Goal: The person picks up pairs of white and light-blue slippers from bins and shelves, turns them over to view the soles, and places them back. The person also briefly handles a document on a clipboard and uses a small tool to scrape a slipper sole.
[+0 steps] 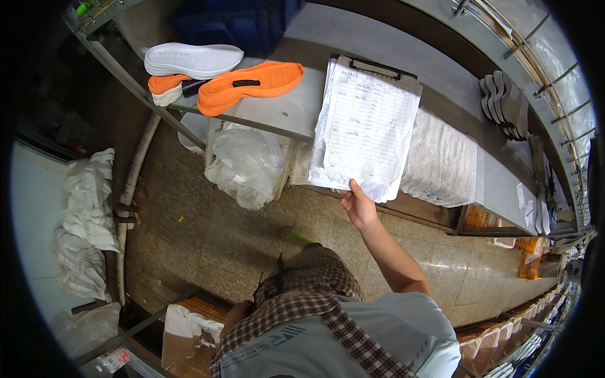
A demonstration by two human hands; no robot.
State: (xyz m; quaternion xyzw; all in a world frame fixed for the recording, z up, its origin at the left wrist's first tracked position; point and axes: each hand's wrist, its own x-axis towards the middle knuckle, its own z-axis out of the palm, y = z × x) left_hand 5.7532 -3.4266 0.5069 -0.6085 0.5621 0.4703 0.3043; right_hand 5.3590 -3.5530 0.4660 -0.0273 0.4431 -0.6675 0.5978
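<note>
My right hand (359, 206) reaches up to the edge of a grey workbench (302, 107) and pinches the lower edge of a stack of printed paper sheets (368, 123), thumb on top. The sheets hang from a clipboard with a black clip (376, 65) lying on the bench. My left hand (236, 313) is low at my side, mostly hidden behind my checked shirt, near an open cardboard box (189, 334); its fingers do not show. Left of the papers lie an orange shoe sole (252, 85), a white sole (192, 58) and a smaller orange-and-white sole (165, 89).
Clear plastic bags (246, 165) hang under the bench. A grey felt-like sheet (441, 165) lies right of the papers, with stacked grey soles (504, 104) beyond it. A blue crate (236, 22) stands at the back. White bundles (85, 223) pile at the left on the stone floor.
</note>
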